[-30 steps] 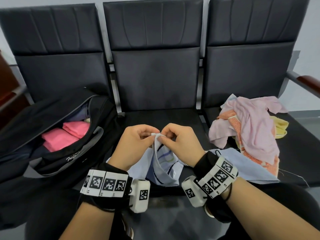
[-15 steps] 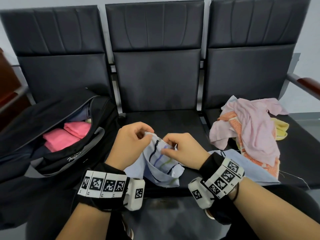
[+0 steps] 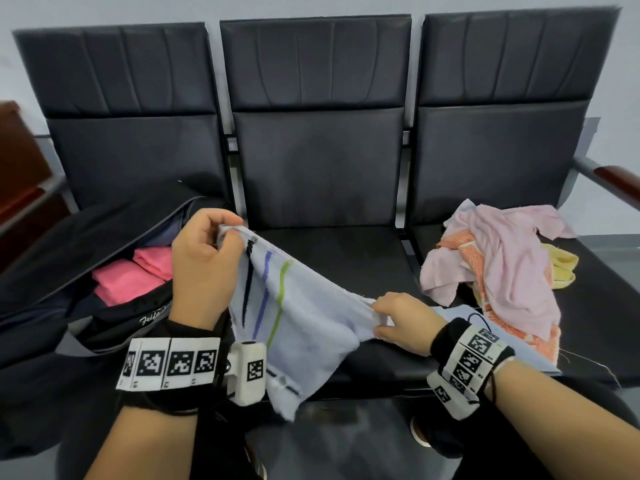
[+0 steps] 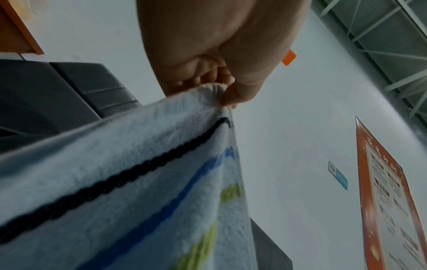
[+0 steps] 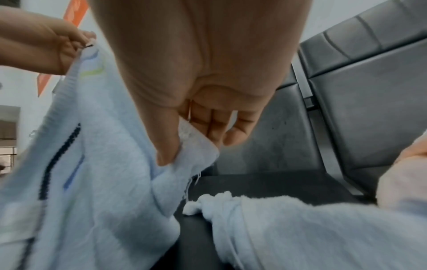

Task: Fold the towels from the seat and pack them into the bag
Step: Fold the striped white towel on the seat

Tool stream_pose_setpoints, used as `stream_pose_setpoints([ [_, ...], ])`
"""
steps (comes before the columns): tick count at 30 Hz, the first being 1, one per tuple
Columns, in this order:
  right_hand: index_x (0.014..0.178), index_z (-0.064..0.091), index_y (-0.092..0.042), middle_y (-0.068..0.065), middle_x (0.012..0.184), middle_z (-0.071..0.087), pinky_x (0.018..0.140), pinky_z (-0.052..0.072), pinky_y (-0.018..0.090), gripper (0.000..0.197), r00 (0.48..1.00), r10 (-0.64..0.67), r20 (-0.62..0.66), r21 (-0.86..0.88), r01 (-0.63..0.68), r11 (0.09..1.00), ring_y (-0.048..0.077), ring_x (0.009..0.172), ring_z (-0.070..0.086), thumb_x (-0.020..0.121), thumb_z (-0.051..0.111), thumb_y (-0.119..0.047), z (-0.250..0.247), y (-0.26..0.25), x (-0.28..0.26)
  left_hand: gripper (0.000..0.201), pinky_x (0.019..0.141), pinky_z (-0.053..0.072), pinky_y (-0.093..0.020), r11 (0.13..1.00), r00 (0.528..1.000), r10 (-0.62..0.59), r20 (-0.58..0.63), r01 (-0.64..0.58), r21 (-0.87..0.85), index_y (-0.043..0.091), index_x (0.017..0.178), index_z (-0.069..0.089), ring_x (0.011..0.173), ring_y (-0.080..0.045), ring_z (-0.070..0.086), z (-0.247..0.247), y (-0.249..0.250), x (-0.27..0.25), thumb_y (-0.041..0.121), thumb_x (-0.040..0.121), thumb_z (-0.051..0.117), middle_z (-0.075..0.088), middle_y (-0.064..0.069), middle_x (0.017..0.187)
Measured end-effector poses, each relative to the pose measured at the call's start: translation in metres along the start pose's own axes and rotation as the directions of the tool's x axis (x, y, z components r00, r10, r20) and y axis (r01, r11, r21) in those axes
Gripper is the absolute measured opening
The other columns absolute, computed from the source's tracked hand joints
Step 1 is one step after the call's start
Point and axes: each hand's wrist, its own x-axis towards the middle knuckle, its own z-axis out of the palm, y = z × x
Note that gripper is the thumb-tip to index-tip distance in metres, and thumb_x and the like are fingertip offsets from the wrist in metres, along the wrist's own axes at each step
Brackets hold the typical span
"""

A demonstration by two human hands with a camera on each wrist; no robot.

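A pale blue towel with black, blue and green stripes hangs stretched between my two hands above the middle seat. My left hand pinches one corner, raised near the bag; the wrist view shows thumb and fingers closed on the towel. My right hand pinches the opposite corner lower down, thumb against fingers on the towel. The black bag lies open on the left seat with folded pink towels inside. A heap of unfolded towels, pink, orange and yellow, sits on the right seat.
Another pale blue cloth lies flat on the right seat beneath my right wrist. Three black chair backs stand behind. A wooden-capped armrest sticks out at the far right.
My hands were together pinching the bunched towel; they have drawn apart, left up and toward the bag, right down and rightward, spreading the towel's edge.
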Motion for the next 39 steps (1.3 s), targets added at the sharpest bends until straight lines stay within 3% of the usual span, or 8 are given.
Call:
stream_pose_setpoints([
  [5,0.098,0.074,-0.014,-0.004,0.111,0.052,0.079,0.05,0.036,0.017,0.97,-0.052,-0.239,-0.034,0.045,0.998,0.017,0.087,0.059,0.094,0.062,-0.025,-0.036,0.005,0.001,0.02,0.062,0.039,-0.008,0.996,0.995,0.057,-0.077,-0.051,0.075,0.024,0.087,0.064,0.062,0.005,0.051,-0.013,-0.004,0.009,0.011,0.081,0.051,0.062,0.014,0.075],
  [9,0.094,0.078,-0.017,-0.006,0.101,0.07,0.084,0.046,0.038,0.015,0.941,-0.115,-0.317,-0.148,0.071,0.986,0.02,0.091,0.054,0.093,0.066,-0.027,-0.078,-0.001,0.006,0.019,0.056,0.037,-0.01,0.986,0.989,0.084,-0.121,-0.065,0.156,0.02,0.09,0.065,0.057,0.001,0.047,-0.023,-0.004,0.022,0.009,0.081,0.051,0.058,0.011,0.074],
  [12,0.082,0.079,-0.023,-0.015,0.083,0.07,0.076,0.044,0.035,0.006,0.849,-0.12,-0.515,-0.103,0.077,0.992,0.016,0.083,0.049,0.085,0.076,-0.028,-0.106,-0.006,0.007,0.021,0.057,0.037,-0.008,0.975,0.983,0.103,-0.151,-0.069,0.213,0.021,0.092,0.064,0.059,0.003,0.05,-0.034,-0.002,0.034,0.009,0.083,0.051,0.06,0.013,0.076],
  [15,0.076,0.076,-0.026,-0.015,0.077,0.069,0.072,0.045,0.024,0.007,0.745,0.031,-0.666,0.166,0.107,0.98,0.006,0.076,0.057,0.08,0.08,-0.024,-0.125,-0.009,0.011,0.02,0.063,0.04,-0.007,0.961,0.98,0.11,-0.166,-0.062,0.27,0.021,0.092,0.065,0.065,0.0,0.053,-0.044,-0.001,0.044,0.008,0.084,0.051,0.06,0.013,0.08],
  [22,0.087,0.076,-0.021,-0.008,0.085,0.073,0.08,0.056,0.034,0.009,0.692,0.149,-0.706,0.395,0.21,0.895,0.01,0.082,0.068,0.086,0.074,-0.013,-0.14,-0.019,0.006,0.023,0.065,0.038,-0.002,0.944,0.984,0.098,-0.149,-0.044,0.328,0.024,0.089,0.064,0.069,0.001,0.055,-0.054,0.003,0.047,0.005,0.085,0.051,0.062,0.017,0.081],
  [29,0.091,0.072,-0.032,-0.015,0.073,0.067,0.05,0.048,0.015,0.024,0.611,0.16,-0.776,0.433,0.33,0.839,0.001,0.056,0.06,0.087,0.073,-0.008,-0.159,-0.037,-0.021,0.022,0.063,0.041,-0.007,0.965,0.967,0.126,-0.221,-0.068,0.253,0.021,0.086,0.066,0.064,0.001,0.055,-0.064,0.032,0.039,0.01,0.078,0.049,0.062,0.015,0.077],
  [35,0.086,0.071,-0.025,-0.011,0.073,0.069,0.04,0.047,0.021,0.016,0.612,0.156,-0.775,0.453,0.368,0.812,0.014,0.043,0.059,0.092,0.065,-0.011,-0.191,-0.053,-0.035,0.022,0.06,0.041,-0.006,0.981,0.968,0.139,-0.209,-0.107,0.161,0.022,0.083,0.068,0.061,0.005,0.054,-0.076,0.061,0.041,0.015,0.074,0.049,0.064,0.013,0.073],
  [39,0.083,0.071,-0.024,0.0,0.083,0.069,0.052,0.059,0.032,0.02,0.704,0.214,-0.677,0.569,0.315,0.76,0.017,0.063,0.067,0.093,0.063,-0.009,-0.179,-0.042,-0.004,0.021,0.059,0.048,-0.023,0.973,0.992,-0.074,-0.101,0.094,0.212,0.028,0.074,0.069,0.059,-0.003,0.054,-0.076,0.026,0.059,0.019,0.069,0.051,0.068,0.011,0.07],
])
